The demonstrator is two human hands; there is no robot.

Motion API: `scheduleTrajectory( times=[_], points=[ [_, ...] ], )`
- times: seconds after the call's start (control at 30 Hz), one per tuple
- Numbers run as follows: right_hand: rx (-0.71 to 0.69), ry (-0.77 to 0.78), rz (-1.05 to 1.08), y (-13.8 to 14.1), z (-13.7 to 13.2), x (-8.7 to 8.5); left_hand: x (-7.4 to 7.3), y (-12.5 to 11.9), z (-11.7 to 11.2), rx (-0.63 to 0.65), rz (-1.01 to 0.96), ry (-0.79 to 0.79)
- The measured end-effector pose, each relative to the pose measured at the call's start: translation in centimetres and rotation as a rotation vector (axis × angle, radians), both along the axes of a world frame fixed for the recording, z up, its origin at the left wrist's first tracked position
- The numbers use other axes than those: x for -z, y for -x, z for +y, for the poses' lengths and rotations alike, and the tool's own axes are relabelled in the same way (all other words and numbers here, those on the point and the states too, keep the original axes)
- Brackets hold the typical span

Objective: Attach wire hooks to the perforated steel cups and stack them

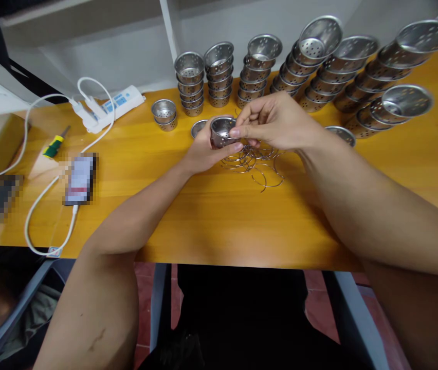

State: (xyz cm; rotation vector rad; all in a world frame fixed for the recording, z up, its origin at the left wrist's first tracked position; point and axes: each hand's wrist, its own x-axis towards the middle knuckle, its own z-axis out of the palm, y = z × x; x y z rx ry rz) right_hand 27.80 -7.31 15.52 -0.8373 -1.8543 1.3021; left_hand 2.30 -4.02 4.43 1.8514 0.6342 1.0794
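My left hand (202, 153) is wrapped round a small perforated metal cup (222, 130), holding it above the orange table (211, 216). My right hand (276, 122) is closed in a pinch at the cup's rim; what its fingertips hold is too small to make out. Under both hands lies a loose pile of thin wire rings (255, 163). A single metal cup (198, 127) sits just left of the held one, partly hidden by my left hand.
Several stacks of the same metal cups (219, 74) line the back of the table, leaning rows at the right (361, 72). A short stack (164, 114), a white power strip (111, 105) with cable, a screwdriver (55, 145) and a phone (80, 180) lie at the left.
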Motion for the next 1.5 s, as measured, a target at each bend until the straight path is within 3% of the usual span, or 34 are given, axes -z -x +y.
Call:
scheduleTrajectory(
  times=[0.1,0.33,0.67,0.9,1.07,1.33,1.5],
  points=[
    [0.025,-0.05,0.007,0.2,-0.3,-0.3,0.0,-0.1,0.0,-0.021,-0.011,0.009],
    [0.255,-0.308,-0.111,-0.9,-0.9,-1.0,-0.3,-0.3,0.1,-0.101,-0.091,0.086],
    [0.151,-0.452,-0.314,-1.2,-1.2,-0.6,-1.0,-0.5,-0.6,-0.111,-0.122,0.142],
    [0.066,-0.293,-0.174,-0.4,-1.0,0.5,0.2,-0.5,0.4,-0.106,-0.046,0.021],
    [0.069,-0.312,-0.172,0.0,-1.3,0.6,0.4,-0.2,0.6,-0.107,-0.01,-0.042],
    [0.156,-0.296,-0.151,0.1,-2.5,-0.8,1.5,-0.3,0.8,-0.129,0.095,-0.135],
    [0.108,-0.297,-0.274,-0.2,-3.3,-3.3,0.0,-0.7,-0.5,-0.089,0.148,-0.093]
  ],
)
